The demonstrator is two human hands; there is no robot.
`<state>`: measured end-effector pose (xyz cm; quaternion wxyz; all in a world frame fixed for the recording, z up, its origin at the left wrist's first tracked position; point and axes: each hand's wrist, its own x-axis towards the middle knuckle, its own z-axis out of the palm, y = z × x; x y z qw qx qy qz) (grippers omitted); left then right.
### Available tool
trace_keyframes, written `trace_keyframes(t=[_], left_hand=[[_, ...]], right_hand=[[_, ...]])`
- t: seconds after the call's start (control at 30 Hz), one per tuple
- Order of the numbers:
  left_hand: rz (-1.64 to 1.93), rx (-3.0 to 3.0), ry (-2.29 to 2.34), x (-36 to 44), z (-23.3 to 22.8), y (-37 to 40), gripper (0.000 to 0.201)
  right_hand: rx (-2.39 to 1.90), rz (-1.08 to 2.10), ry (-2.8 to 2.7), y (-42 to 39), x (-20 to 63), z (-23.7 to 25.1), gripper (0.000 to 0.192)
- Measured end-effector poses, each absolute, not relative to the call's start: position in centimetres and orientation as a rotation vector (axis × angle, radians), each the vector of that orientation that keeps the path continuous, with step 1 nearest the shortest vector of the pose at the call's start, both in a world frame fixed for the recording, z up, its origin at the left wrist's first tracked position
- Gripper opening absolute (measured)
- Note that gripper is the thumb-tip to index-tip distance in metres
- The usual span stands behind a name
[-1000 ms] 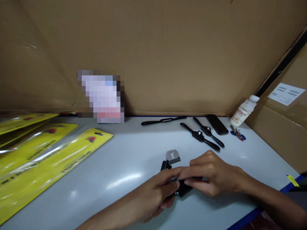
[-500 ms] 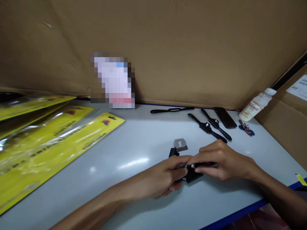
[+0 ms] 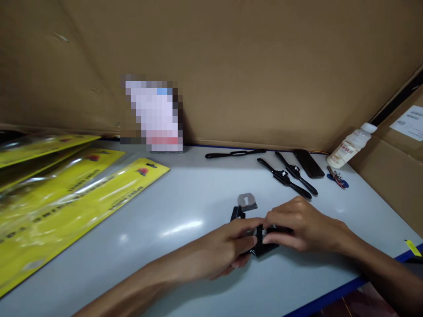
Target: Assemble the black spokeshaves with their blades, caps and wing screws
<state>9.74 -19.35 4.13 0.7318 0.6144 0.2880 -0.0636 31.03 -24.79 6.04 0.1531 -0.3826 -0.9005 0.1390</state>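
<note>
Both my hands meet over a small black metal tool body (image 3: pixel 261 247) lying on the pale table (image 3: pixel 185 193). My left hand (image 3: pixel 224 251) pinches it from the left, and my right hand (image 3: pixel 302 226) grips it from the right with fingertips touching the left ones. A small silver blade plate (image 3: pixel 247 201) with a keyhole slot lies just behind, next to a black end (image 3: pixel 237 213) of the tool. Most of the tool is hidden under my fingers.
Two assembled black two-handled tools (image 3: pixel 287 178) and a bare black handle bar (image 3: pixel 235 153) lie at the back. A dark phone (image 3: pixel 309 163), keys (image 3: pixel 336 177) and a white bottle (image 3: pixel 350 145) are at the back right. Yellow blister packs (image 3: pixel 66 198) cover the left. Cardboard walls (image 3: pixel 231 66) enclose the table.
The view shifted so the scene sits higher and slightly right compared with a second ago. My hands stay together on the black tool, with only slight finger movement.
</note>
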Motion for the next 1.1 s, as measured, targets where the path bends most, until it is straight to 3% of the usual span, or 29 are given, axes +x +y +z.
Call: trace_keyframes(t=[0.4,0.57,0.77,0.9,1.1], left_hand=[[-0.089,1.341,0.631,9.6,4.0,-19.1,0.046],[-0.113,1.331,0.603,9.3,3.8,-19.2,0.056],[-0.075,1.254,0.574,8.9,3.6,-19.1,0.066],[0.002,1.184,0.510,8.7,3.6,-19.0,0.074],[0.588,1.056,0.675,8.5,4.3,-17.1,0.069]], right_hand=[[-1.227,-0.162,-2.583,-25.6,29.4,4.5,0.036],[-1.245,-0.119,-2.412,-25.1,29.7,5.4,0.040],[-1.698,0.095,-2.415,-24.7,30.8,5.8,0.053],[-1.770,0.234,-2.372,-24.4,31.2,6.0,0.059],[-1.924,0.300,-2.042,-22.4,34.3,6.8,0.062]])
